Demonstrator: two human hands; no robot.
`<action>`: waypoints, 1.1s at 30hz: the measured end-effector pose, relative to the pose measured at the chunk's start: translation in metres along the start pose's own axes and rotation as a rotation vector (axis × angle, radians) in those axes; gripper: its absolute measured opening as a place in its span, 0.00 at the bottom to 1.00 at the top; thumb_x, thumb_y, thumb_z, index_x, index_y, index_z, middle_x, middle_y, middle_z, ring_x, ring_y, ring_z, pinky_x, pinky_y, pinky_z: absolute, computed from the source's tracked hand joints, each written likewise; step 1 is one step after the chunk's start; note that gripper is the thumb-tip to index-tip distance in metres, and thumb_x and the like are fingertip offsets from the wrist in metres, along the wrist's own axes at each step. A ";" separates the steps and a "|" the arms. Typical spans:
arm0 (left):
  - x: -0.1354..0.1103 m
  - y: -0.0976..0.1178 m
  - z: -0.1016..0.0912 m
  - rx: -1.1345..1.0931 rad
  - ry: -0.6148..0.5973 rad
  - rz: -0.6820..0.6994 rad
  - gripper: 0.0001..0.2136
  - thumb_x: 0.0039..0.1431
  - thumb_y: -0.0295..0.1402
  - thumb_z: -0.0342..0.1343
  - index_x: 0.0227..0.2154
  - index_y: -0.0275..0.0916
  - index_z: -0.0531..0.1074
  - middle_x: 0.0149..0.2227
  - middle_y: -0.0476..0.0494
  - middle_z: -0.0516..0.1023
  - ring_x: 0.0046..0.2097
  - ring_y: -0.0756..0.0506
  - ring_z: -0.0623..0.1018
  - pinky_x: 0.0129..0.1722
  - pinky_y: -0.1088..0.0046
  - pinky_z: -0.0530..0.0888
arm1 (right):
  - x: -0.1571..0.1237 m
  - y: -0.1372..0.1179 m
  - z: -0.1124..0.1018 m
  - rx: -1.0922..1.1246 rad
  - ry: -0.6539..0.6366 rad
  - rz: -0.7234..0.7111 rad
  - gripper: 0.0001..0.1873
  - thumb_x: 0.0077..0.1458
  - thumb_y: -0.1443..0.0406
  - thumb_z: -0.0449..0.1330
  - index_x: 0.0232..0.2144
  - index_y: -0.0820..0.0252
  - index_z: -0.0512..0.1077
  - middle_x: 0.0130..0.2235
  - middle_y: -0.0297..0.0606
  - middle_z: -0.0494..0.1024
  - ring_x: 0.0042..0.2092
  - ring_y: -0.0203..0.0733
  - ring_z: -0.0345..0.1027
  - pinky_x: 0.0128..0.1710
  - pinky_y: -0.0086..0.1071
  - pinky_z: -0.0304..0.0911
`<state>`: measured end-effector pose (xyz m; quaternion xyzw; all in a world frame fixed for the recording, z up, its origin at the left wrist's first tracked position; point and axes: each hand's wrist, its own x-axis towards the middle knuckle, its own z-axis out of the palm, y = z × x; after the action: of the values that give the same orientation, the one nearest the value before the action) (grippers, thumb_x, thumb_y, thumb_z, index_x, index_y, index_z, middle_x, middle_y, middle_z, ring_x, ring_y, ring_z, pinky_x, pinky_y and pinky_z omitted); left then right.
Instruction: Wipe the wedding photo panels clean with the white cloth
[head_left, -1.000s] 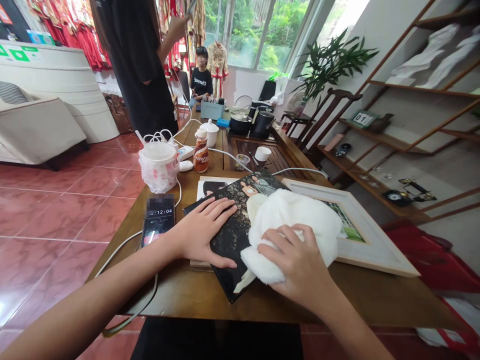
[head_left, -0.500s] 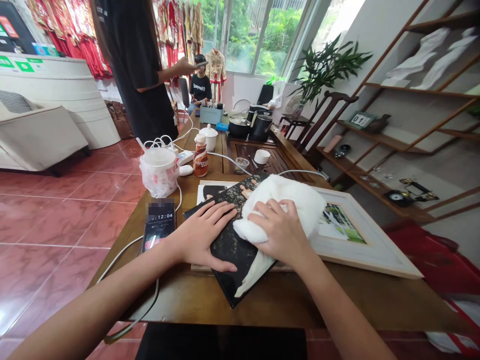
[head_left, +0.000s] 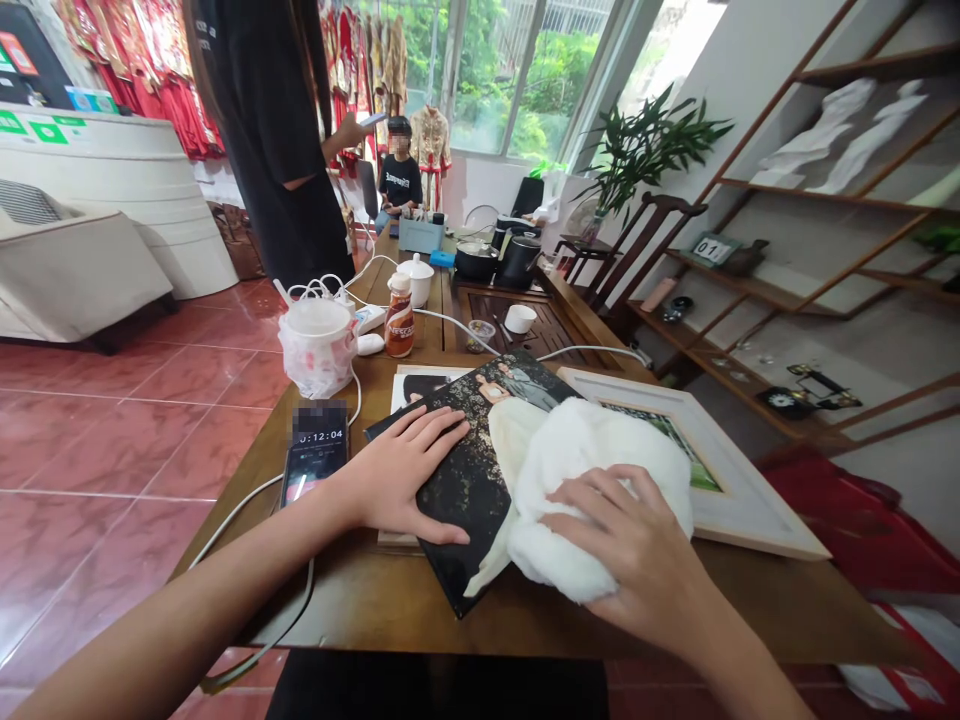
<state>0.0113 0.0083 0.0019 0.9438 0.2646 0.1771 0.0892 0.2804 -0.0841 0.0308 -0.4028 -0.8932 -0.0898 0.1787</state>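
Note:
My left hand [head_left: 405,475] lies flat on a black glossy wedding photo panel [head_left: 461,490], pinning it to the wooden table [head_left: 360,600]. My right hand [head_left: 630,545] presses a fluffy white cloth [head_left: 592,510] onto the panel's lower right part, hiding much of the picture. A couple in the photo shows at the panel's top edge. The panel is tilted across a second photo [head_left: 424,382] beneath it. To the right lies a wide cream picture frame [head_left: 750,500], partly under the cloth. A phone [head_left: 315,452] showing 12:04 sits left of my left hand.
A bagged white cup [head_left: 317,345], a Nescafé bottle [head_left: 400,322], cables and a black kettle [head_left: 519,260] stand further along the table. One person stands [head_left: 285,170] at the far left and another sits [head_left: 400,178] beyond. Shelves line the right wall; red tiles lie left.
My right hand and the cloth have moved down and right across the panel, uncovering the couple in the photo. My left hand has stayed in place.

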 end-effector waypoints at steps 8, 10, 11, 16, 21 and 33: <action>0.001 -0.001 -0.007 -0.056 -0.033 -0.016 0.47 0.48 0.61 0.56 0.65 0.40 0.49 0.66 0.36 0.52 0.66 0.34 0.54 0.65 0.52 0.48 | -0.019 0.015 -0.022 -0.084 0.115 -0.070 0.13 0.53 0.67 0.53 0.42 0.57 0.70 0.43 0.45 0.74 0.45 0.54 0.65 0.43 0.49 0.52; 0.002 -0.001 -0.010 -0.076 -0.042 -0.028 0.42 0.53 0.57 0.55 0.65 0.42 0.49 0.66 0.38 0.53 0.66 0.35 0.55 0.65 0.53 0.49 | -0.021 0.021 -0.025 -0.091 0.110 -0.074 0.13 0.54 0.66 0.53 0.43 0.57 0.70 0.43 0.45 0.74 0.45 0.53 0.65 0.43 0.49 0.52; 0.002 -0.001 -0.012 -0.088 -0.042 -0.033 0.39 0.55 0.55 0.55 0.65 0.43 0.50 0.66 0.39 0.53 0.66 0.36 0.55 0.65 0.53 0.50 | -0.020 0.024 -0.026 -0.087 0.110 -0.073 0.13 0.55 0.66 0.53 0.43 0.57 0.70 0.43 0.45 0.74 0.45 0.53 0.65 0.43 0.49 0.52; 0.007 0.000 -0.020 -0.173 -0.012 -0.073 0.26 0.62 0.45 0.53 0.61 0.47 0.59 0.63 0.43 0.59 0.63 0.40 0.61 0.63 0.60 0.59 | -0.011 0.042 -0.026 -0.016 0.130 -0.109 0.12 0.54 0.66 0.55 0.42 0.56 0.70 0.43 0.43 0.74 0.44 0.50 0.65 0.43 0.46 0.54; 0.012 0.001 -0.019 -0.155 0.021 -0.132 0.21 0.64 0.42 0.50 0.59 0.46 0.62 0.61 0.43 0.61 0.61 0.42 0.64 0.61 0.64 0.62 | 0.005 0.054 -0.021 0.004 0.118 -0.174 0.12 0.55 0.64 0.57 0.42 0.56 0.71 0.43 0.42 0.75 0.43 0.48 0.64 0.43 0.45 0.54; 0.031 -0.014 -0.020 0.069 -0.007 -0.547 0.28 0.61 0.58 0.40 0.49 0.39 0.65 0.49 0.38 0.71 0.50 0.37 0.74 0.47 0.62 0.70 | 0.021 0.054 -0.011 0.053 0.079 -0.218 0.13 0.54 0.58 0.59 0.41 0.55 0.71 0.44 0.41 0.74 0.44 0.47 0.62 0.45 0.45 0.50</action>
<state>0.0213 0.0382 0.0258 0.8405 0.5149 0.1339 0.1025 0.3109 -0.0375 0.0495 -0.2944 -0.9260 -0.1007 0.2136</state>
